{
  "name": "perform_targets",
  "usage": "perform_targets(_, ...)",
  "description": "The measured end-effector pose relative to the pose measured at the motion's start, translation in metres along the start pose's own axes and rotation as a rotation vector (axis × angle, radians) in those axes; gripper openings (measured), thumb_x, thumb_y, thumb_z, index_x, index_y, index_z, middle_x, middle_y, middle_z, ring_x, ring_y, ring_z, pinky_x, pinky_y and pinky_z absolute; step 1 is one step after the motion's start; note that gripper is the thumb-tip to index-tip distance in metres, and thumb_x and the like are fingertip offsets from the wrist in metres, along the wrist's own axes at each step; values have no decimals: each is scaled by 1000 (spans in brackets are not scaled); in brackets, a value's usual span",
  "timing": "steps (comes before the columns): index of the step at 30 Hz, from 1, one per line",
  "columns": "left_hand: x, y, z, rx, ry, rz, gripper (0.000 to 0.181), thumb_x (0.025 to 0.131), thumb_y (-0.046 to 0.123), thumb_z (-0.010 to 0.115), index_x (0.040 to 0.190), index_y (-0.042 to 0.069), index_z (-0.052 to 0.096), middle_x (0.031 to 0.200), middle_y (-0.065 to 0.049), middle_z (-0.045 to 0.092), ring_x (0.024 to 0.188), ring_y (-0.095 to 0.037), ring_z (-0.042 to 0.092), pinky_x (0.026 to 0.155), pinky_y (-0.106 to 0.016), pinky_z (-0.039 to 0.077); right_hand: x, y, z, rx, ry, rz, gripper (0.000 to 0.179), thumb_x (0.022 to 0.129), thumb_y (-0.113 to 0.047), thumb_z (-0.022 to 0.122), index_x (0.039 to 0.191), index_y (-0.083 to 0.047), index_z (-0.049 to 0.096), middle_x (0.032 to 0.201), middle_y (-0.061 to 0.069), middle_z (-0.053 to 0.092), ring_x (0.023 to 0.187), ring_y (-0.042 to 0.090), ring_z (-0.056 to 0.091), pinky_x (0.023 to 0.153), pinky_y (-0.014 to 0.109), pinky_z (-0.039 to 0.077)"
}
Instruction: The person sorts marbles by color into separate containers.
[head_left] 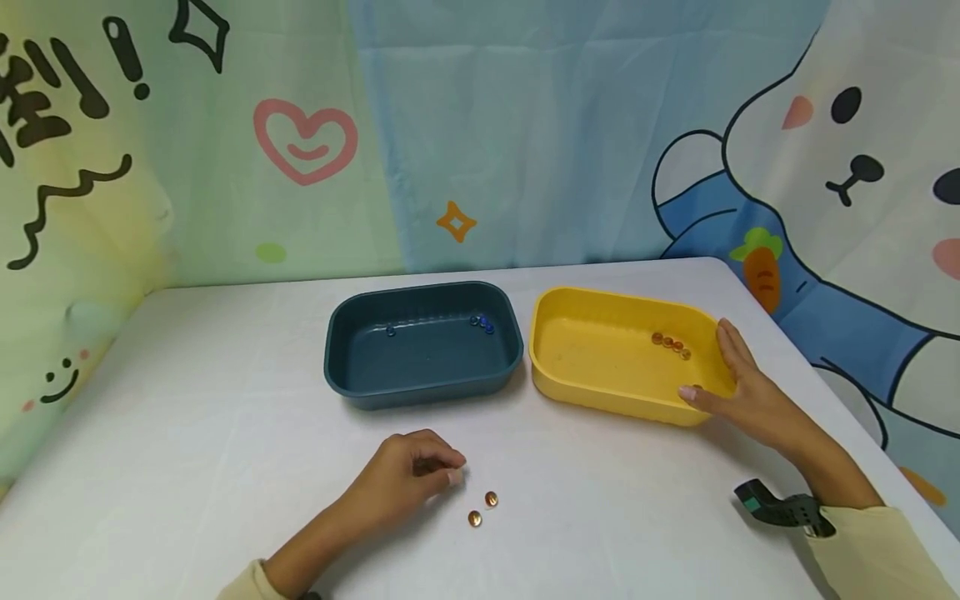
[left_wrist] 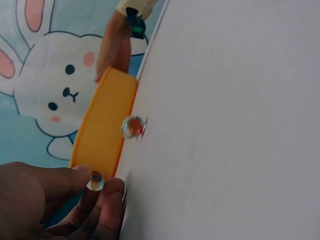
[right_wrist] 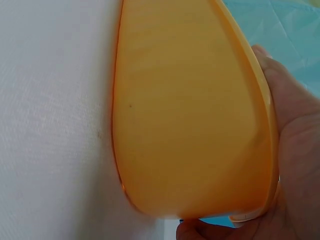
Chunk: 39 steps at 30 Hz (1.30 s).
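My left hand (head_left: pixel 405 479) pinches a small clear glass marble (left_wrist: pixel 95 181) between thumb and forefinger, just above the white table. Beside its fingertips, two amber marbles (head_left: pixel 491 499) lie on the cloth; one loose marble (left_wrist: pixel 133 127) shows in the left wrist view. At the right end of a yellow tray (head_left: pixel 600 404), my right hand (head_left: pixel 757 400) grips the rim, thumb over the near side and fingers at the far side. Several amber marbles (head_left: pixel 667 342) sit in that tray, one partly hidden by the thumb. The right wrist view shows the tray's outer wall (right_wrist: pixel 185 115).
A dark blue tray (head_left: pixel 423 393) with several blue marbles (head_left: pixel 483 322) stands left of the yellow one, a narrow gap between them. Behind the white table (head_left: pixel 187 417) hangs a printed cloth backdrop (head_left: pixel 525 125). The table's right edge runs close to my right forearm.
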<state>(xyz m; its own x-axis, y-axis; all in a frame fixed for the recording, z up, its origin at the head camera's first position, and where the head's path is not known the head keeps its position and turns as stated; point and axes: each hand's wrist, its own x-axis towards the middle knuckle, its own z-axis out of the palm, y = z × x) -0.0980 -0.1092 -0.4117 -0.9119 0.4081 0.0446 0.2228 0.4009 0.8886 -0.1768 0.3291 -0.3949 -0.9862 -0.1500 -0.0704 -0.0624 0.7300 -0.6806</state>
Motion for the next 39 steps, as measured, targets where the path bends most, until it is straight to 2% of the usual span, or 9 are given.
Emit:
perform_targets(7, 6, -3, -7, 23, 23, -16, 8, 87, 3, 71, 92, 5, 76, 91, 3, 67, 84, -11, 62, 75, -24, 53, 0, 0, 0, -3, -3, -9, 112, 87, -38, 70, 152, -10, -16, 158, 9, -25, 143, 45, -11, 103, 70, 13)
perform_targets(15, 10, 1, -10, -2, 20, -22, 7, 87, 2, 71, 91, 4, 76, 91, 1, 67, 86, -15, 63, 74, -24, 53, 0, -1, -2, 10, 1, -14, 112, 87, -39, 70, 152, -10, -16, 158, 8, -25, 143, 44, -11, 104, 69, 12)
perform_targets(23, 16, 4, -5, -18, 51, -9, 9, 87, 0, 70, 93, 2, 76, 93, -1, 68, 88, -16, 64, 77, -25, 53, -2, 0, -3, 0, 8, -19, 112, 86, -41, 71, 152, -12, -15, 158, 9, -23, 142, 48, -7, 99, 72, 17)
perform_targets(30, 27, 16, 0, -35, 56, 35, 10, 87, 3, 71, 96, 4, 76, 96, 1, 67, 92, -15, 63, 80, -26, 52, -2, -1, -2, -22, 10, -12, 112, 87, -40, 70, 152, -10, -15, 158, 10, -24, 142, 47, -8, 101, 70, 17)
perform_targets(35, 41, 23, 7, -138, 76, 47, 13, 87, 4, 72, 99, 0, 76, 97, -2, 68, 91, -15, 63, 79, -25, 53, -2, 0, -2, -20, 10, -9, 112, 87, -39, 71, 152, -9, -15, 158, 11, -23, 142, 47, -9, 102, 69, 15)
perform_targets(39, 50, 24, 16, -222, 93, 19, 15, 87, 6, 73, 100, -1, 75, 96, -4, 69, 88, -14, 64, 75, -23, 53, -2, -1, -1, -15, 6, -9, 112, 86, -40, 71, 152, -9, -15, 158, 12, -23, 142, 47, -9, 102, 69, 15)
